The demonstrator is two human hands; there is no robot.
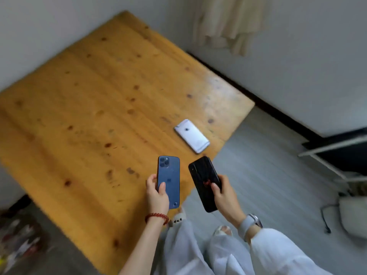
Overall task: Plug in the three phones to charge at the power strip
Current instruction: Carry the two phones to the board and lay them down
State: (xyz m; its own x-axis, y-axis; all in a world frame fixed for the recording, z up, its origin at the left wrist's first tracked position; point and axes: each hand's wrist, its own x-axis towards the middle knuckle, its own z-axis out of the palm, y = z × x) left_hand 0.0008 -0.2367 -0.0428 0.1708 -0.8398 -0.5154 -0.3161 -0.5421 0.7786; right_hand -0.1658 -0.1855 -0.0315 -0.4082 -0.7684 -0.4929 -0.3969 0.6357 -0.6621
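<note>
The left hand (156,195) grips a blue phone (168,181), the right hand (224,195) a black phone (204,181), both back-up. A silver phone (192,135) lies on the desk (89,106) near its edge.

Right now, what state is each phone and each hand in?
Blue phone: held in the left hand, back facing up, no cable attached.
Black phone: held in the right hand, back up, no cable attached.
White phone: lying face down on the wooden table, untouched, unplugged.
</note>
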